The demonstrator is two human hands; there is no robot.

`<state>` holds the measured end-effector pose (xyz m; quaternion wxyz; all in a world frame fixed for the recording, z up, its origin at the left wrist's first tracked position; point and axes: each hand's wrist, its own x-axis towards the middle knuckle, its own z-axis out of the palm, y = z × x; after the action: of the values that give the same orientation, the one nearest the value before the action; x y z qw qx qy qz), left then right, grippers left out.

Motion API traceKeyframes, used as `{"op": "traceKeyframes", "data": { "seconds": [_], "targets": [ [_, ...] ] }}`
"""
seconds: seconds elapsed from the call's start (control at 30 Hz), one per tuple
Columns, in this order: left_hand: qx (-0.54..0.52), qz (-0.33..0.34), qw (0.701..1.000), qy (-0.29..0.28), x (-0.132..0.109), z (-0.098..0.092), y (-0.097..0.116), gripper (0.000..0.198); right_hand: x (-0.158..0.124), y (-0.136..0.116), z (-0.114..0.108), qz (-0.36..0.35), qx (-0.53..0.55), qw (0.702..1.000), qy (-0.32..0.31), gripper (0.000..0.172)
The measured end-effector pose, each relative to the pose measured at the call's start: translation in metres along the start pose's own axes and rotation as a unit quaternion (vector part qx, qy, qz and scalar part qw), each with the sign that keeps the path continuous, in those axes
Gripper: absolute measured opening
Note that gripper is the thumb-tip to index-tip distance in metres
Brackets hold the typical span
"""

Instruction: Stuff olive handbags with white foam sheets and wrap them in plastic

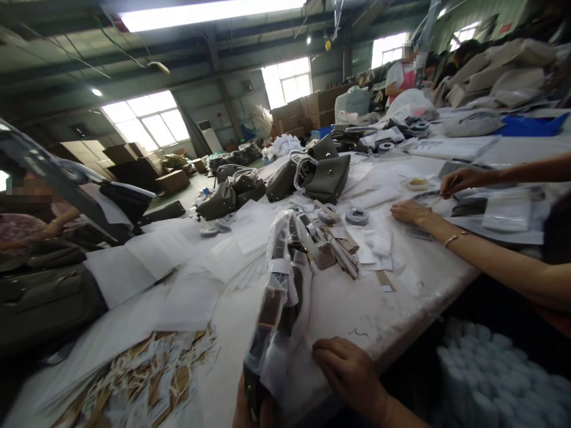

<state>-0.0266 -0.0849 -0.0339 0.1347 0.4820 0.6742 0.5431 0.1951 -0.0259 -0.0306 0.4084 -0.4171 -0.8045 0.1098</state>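
Fingers (329, 352) of right hand (352, 374) flat together at table (383, 318) edge; left hand (266, 414) grips wrapped strap (281, 285)

White worktop (357, 309) under white tissue sheets (120, 270); olive-grey handbags (328, 172); the plastic-wrapped bundle (285, 279) shows black and brown through milky film; tan-and-white hang tags (147, 380) at the near left corner; a bright blue tray (530, 126) at the far right edge; a co-worker's pink apron (407, 78); brown cartons (321, 101) beyond the far edge.
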Motion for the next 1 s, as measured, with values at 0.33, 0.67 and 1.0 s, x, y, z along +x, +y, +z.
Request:
{"op": "traceKeyframes", "data": {
  "seconds": [0.33,0.67,1.0],
  "targets": [
    [0.053,-0.034,0.995,0.081,0.046,-0.068,0.008,0.034,-0.009,0.022,0.005,-0.014,-0.049,0.999,-0.008,0.028],
    [0.205,0.011,0.978,-0.030,0.145,-0.104,-0.008,0.021,-0.007,0.023,0.005,-0.034,-0.077,0.996,-0.009,0.032],
    [0.349,-0.047,0.926,-0.137,0.230,-0.022,-0.016,0.028,-0.002,0.019,0.004,-0.040,-0.060,0.997,-0.005,0.026]
  ]
}}
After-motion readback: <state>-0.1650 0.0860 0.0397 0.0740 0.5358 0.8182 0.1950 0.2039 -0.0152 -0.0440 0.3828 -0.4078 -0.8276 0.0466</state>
